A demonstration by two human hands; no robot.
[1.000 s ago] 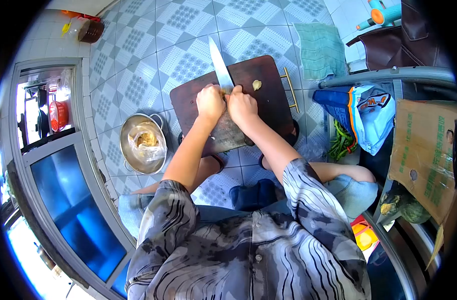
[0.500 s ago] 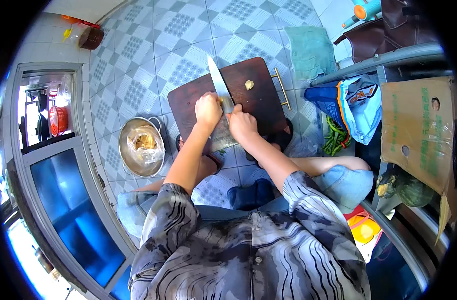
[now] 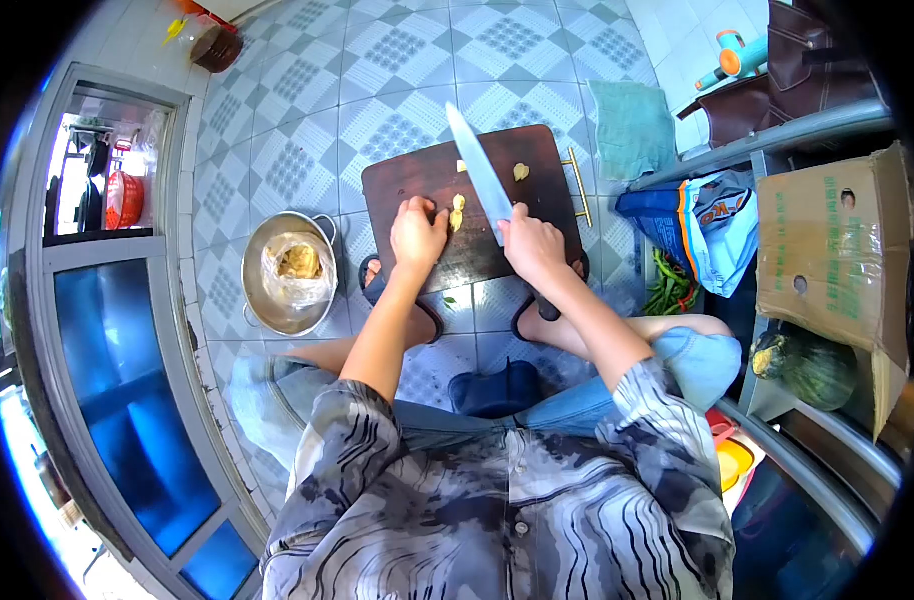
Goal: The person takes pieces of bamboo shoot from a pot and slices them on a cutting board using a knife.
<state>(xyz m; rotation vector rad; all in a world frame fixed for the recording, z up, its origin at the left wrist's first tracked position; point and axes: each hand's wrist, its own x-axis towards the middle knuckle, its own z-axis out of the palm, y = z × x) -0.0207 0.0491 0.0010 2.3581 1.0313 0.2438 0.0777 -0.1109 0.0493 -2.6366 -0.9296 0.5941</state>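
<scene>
A large kitchen knife (image 3: 482,175) is in my right hand (image 3: 534,248), closed around the handle. Its blade slants up and left over the dark wooden cutting board (image 3: 407,180). My left hand (image 3: 420,235) rests on the board's left half, fingers loosely bent and thumb a little apart, with nothing visible in it. Just right of that thumb lie pale yellow pieces that look like ginger (image 3: 458,212). Another ginger piece (image 3: 521,172) sits right of the blade, and a small pale bit (image 3: 462,166) shows at the blade's left edge.
Left of the board, a steel pot (image 3: 252,285) holds a plastic bag (image 3: 299,268) with yellowish contents. Green peppers (image 3: 669,285), a blue-white bag (image 3: 712,225), a cardboard box (image 3: 812,240) and a dark green squash (image 3: 822,375) are at right. A green cloth (image 3: 632,130) lies on the tiles.
The knife has lifted and moved right with my right hand, away from my left hand. My left hand has loosened, and yellow pieces now show beside it. The view has shifted slightly.
</scene>
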